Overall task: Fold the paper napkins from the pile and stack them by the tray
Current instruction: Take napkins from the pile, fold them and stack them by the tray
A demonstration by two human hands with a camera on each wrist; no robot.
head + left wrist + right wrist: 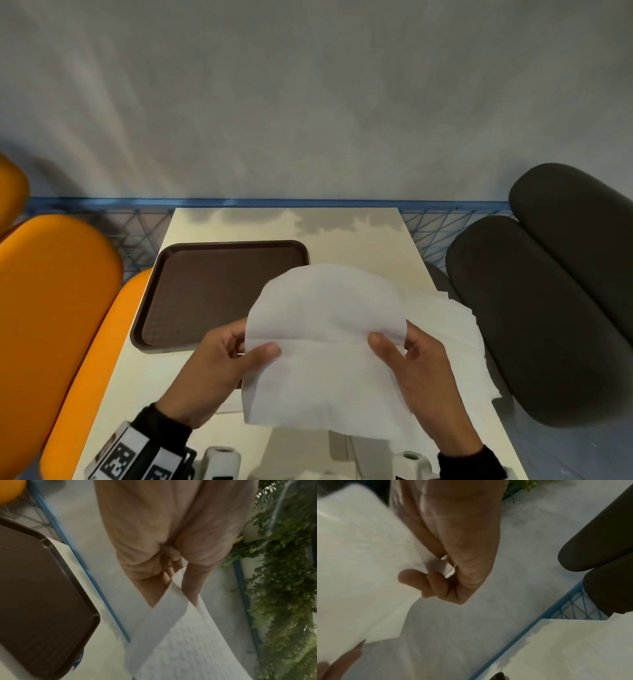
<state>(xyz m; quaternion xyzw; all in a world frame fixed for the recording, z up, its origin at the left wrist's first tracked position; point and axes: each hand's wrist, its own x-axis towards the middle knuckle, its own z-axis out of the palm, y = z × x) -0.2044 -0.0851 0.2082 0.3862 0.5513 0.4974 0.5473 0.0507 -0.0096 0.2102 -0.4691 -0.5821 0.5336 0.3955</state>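
Observation:
Above the table I hold a white paper napkin (325, 346), bent over along a crease so its far half arches up. My left hand (233, 359) pinches its left edge with thumb on top; the same napkin (181, 639) shows in the left wrist view under that hand (175, 577). My right hand (407, 363) pinches the right edge, and the right wrist view shows this hand (447, 563) with a napkin (359, 568) corner between thumb and fingers. The pile of loose napkins (455, 329) lies at the table's right, partly hidden. The brown tray (205, 291) sits to the left.
The pale table (359, 240) ends at a blue wire fence (274, 202). Orange seats (51, 308) stand on the left and dark seats (548, 308) on the right. Something white lies flat under the held napkin near the tray (229, 406); I cannot tell what.

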